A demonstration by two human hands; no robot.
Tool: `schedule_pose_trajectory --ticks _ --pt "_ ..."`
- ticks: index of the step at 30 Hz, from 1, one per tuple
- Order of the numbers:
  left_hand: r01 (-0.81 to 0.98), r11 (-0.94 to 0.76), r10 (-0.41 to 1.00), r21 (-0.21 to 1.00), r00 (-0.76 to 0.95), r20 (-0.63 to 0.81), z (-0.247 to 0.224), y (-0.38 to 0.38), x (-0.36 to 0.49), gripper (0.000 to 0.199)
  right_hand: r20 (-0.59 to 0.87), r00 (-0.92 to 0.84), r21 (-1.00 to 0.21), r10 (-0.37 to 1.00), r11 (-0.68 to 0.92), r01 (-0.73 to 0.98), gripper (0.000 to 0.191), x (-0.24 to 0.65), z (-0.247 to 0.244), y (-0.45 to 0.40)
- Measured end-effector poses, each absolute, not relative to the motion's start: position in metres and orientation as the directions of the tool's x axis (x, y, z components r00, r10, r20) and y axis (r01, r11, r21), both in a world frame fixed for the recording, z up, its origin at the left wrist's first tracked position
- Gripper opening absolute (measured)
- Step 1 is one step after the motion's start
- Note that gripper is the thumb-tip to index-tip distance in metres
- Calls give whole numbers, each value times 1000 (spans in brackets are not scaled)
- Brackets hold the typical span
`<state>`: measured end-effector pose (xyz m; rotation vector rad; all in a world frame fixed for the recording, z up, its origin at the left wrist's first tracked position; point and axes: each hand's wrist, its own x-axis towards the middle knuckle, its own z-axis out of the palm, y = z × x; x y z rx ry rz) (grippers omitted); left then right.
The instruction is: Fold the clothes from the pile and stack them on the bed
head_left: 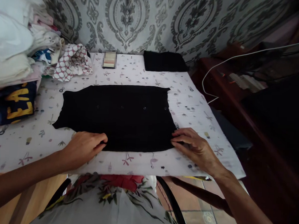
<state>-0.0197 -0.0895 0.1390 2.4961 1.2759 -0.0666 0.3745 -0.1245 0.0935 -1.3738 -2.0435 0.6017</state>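
Black garment (119,115) spread flat on counter (202,112), centre. Left hand (85,147) pinching its near left edge; right hand (191,146) pinching near right corner. Clothes pile (19,50) far left.

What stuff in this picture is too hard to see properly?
Head view:
- small box by the wall: blurred out, so any label is unreadable.
- right side past the white cable: too dark to tell what's there.
- left hand and right hand on the black garment: fingertips hide whether they pinch its edge.
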Motion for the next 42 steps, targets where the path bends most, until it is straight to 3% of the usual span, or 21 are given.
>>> schedule_pose_trajectory --ticks 5,16,23,26,33,39,42 --pt "768 -591 752 247 636 -176 144 -94 -17 20 218 -309 -620 926 376 689 14 376 93 -126" --pt "623 -715 644 318 764 -48 148 -110 -22 27 179 -399 -542 899 429 723 16 380 101 -130" --pt "521 -829 551 206 823 137 136 -116 -14 27 156 -439 -535 885 449 715 17 376 114 -135" --pt "550 -814 574 186 811 113 132 -118 -9 26 183 -446 -530 876 470 706 16 378 115 -139" --pt "532 -778 556 334 831 -28 147 -119 2 24 254 -482 -426 838 545 722 11 375 114 -141" --pt "505 -833 515 227 857 -17 135 -124 11 26 275 -563 -355 779 626 694 30 329 118 -142" --pt "490 -853 496 179 868 -8 129 -126 13 32 221 -652 -327 726 685 651 28 308 119 -144"
